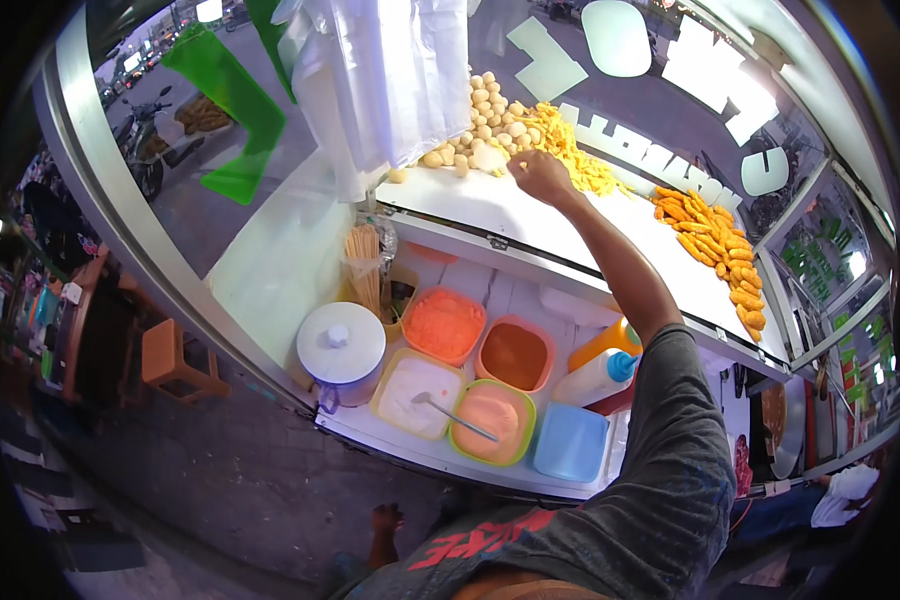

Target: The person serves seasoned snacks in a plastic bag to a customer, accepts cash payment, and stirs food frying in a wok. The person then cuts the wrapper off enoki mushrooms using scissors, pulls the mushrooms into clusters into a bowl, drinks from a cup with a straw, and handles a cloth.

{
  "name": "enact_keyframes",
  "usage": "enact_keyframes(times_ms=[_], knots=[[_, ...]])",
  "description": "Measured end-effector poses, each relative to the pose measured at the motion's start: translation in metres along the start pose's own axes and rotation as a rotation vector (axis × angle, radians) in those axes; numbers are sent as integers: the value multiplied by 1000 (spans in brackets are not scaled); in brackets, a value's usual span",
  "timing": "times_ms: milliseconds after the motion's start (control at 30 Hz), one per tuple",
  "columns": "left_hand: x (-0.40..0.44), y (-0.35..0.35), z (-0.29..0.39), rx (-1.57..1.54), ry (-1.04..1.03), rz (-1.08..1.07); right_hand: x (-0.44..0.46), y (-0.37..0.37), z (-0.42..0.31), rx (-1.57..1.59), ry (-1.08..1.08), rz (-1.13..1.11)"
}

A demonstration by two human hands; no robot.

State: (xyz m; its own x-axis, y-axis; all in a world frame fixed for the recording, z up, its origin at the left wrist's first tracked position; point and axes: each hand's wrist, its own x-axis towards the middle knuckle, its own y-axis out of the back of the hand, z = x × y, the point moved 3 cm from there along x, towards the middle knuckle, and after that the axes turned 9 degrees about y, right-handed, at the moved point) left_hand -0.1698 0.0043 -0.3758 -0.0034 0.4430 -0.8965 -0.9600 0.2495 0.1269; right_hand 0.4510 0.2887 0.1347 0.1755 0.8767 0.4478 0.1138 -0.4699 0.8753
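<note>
My right hand (542, 178) reaches over the white shelf (450, 195), its fingers curled together at the front of the piled food; what they hold, if anything, is hidden. Round pale balls (485, 115) are heaped just left of and behind it, and yellow strips (575, 150) lie to its right. Hanging low beside my body, my left hand (388, 517) is small and dim, its finger pose unclear. Longer golden fried pieces (710, 235) form a row farther right on the shelf.
Clear plastic bags (370, 80) hang at the upper left. Below the shelf stand a lidded white pot (341, 343), skewers (364, 270), an orange-red tub (444, 324), a brown sauce tub (515, 354), a spoon (460, 418), a blue box (571, 442) and a white bottle (595, 382).
</note>
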Motion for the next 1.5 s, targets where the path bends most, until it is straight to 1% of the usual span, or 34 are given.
enact_keyframes(times_ms=[33, 67, 100, 167, 233, 267, 367, 400, 433, 500, 533, 600, 633, 667, 700, 767, 800, 833, 900, 933, 1000, 1033, 1067, 1100, 1133, 1167, 1233, 1300, 1333, 1367, 1400, 1433, 1467, 1500], knots=[[3, -2, 0, 7, -2, -16, 2, 1, 0, 62, -16, 61], [6, -3, -2, 13, -1, -32, 3, 2, 7, 40, -11, 57], [5, -1, -5, 22, 3, -44, -1, 10, 3, -3, -36, -24], [4, 0, -6, 33, 41, -13, -5, 5, 11, -170, 25, -156], [0, -3, -6, 45, 64, 10, -16, -3, 12, -279, 129, -209], [-3, -3, -5, 51, 71, 22, -20, -2, 9, -343, 162, -308], [-7, 2, -7, 51, 72, 36, -22, 24, 16, -472, 295, -388], [-7, 2, -10, 48, 70, 32, -21, 41, 14, -503, 272, -392], [-8, 1, -13, 49, 80, 18, -16, 54, 12, -516, 153, -413], [-3, 2, -15, 59, 93, -12, -3, 62, 15, -528, 137, -318], [0, 3, -13, 93, 96, -26, 6, 51, 25, -536, 173, -260], [5, 5, -9, 151, 99, -47, 23, 15, 34, -590, 205, -224], [1, 6, -5, 85, 93, -30, 29, -2, 38, -616, 223, -204], [-2, 7, -1, 17, 83, -10, 32, -12, 37, -730, 223, -266], [-3, 9, 2, -51, 74, 9, 37, -12, 43, -728, 197, -280], [-2, 13, -2, -105, -33, -13, 32, -5, 53, -720, 138, -332], [0, 15, -10, -128, -79, -30, 20, 26, 32, -719, 82, -367], [-4, 14, -16, -92, -54, -29, 17, 32, 44, -740, 83, -330], [2, 13, -25, -16, -16, -29, 7, 47, 54, -618, -16, -289], [3, 13, -28, 64, -27, -58, 0, 55, 61, -511, -105, -312], [31, 18, -52, 227, -60, -115, -11, 57, 91, -408, -319, -153], [34, 19, -53, 215, -179, -183, -20, 61, 110, -355, -426, -75], [32, 21, -58, 203, -291, -251, -31, 67, 127, -298, -513, -59], [30, 20, -58, 217, -371, -271, -45, 69, 145, -278, -605, -25], [28, 19, -57, 229, -452, -289, -60, 70, 165, -290, -650, 7], [22, 19, -55, 268, -499, -260, -77, 66, 188, -303, -695, 37], [6, 18, -45, 451, -477, -189, -106, 60, 216, -336, -700, -89], [-4, 15, -23, 734, -350, -94, -115, 42, 246, -304, -726, -158], [3, 15, -22, 660, -298, -121, -112, 28, 252, -319, -595, -228], [16, 23, -33, 587, -242, -147, -107, 16, 249, -172, -551, -85], [24, 23, -32, 538, -250, -170, -87, -19, 279, -237, -339, -118], [33, 23, -32, 489, -256, -194, -73, -8, 248, -237, -277, -132], [37, 22, -29, 463, -325, -214, -62, -1, 240, -194, -370, -39], [39, 22, -28, 437, -388, -233, -52, 5, 249, -228, -311, -54]])
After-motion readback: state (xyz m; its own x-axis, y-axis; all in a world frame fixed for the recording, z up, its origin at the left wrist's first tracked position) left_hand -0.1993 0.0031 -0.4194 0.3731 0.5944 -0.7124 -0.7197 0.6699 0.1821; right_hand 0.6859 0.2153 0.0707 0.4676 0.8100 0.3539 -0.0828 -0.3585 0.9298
